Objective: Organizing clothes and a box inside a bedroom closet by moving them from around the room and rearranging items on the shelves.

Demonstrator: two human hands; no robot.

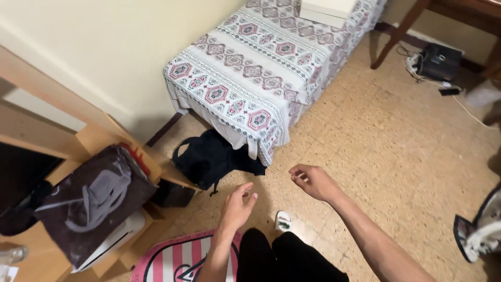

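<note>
Both bare hands hang empty over the speckled tan tile floor: the left hand with loosely spread fingers, the right hand with fingers half curled. One crumpled black cloth backpack lies on the floor at the foot corner of the bed under its patterned white woven bedspread, just ahead of the left hand and apart from it. One small white slipper lies between the wrists, and one dark fabric bag with grey straps rests on the wooden shelf.
</note>
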